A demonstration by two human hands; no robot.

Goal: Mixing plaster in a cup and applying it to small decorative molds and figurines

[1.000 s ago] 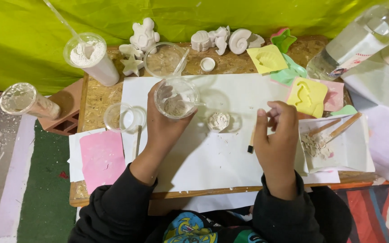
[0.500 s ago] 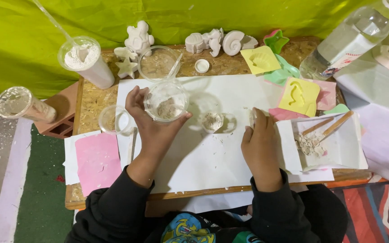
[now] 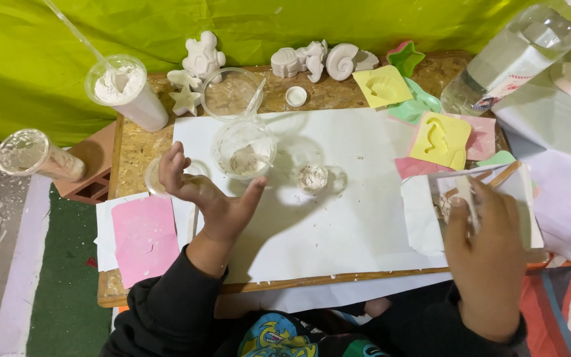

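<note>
Clear cup (image 3: 244, 149) on white sheet (image 3: 338, 225): whitish powder residue inside, walls smeared. Left hand (image 3: 209, 195) spread wide beside it, empty. Right hand (image 3: 487, 241) grips small white tool (image 3: 467, 198).

Backdrop cloth (image 3: 285, 26): lime green
Paper sheet (image 3: 338, 225): white
Moulds (image 3: 439, 139): yellow
Foam sheet (image 3: 143, 238): pink
Sleeves (image 3: 166, 317): black

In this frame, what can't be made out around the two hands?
- Head view: the right hand covers the white tray, hiding what it grips.
- Head view: the left hand hides part of the small clear cup.
- The clear bottle is cut off by the top edge.
</note>
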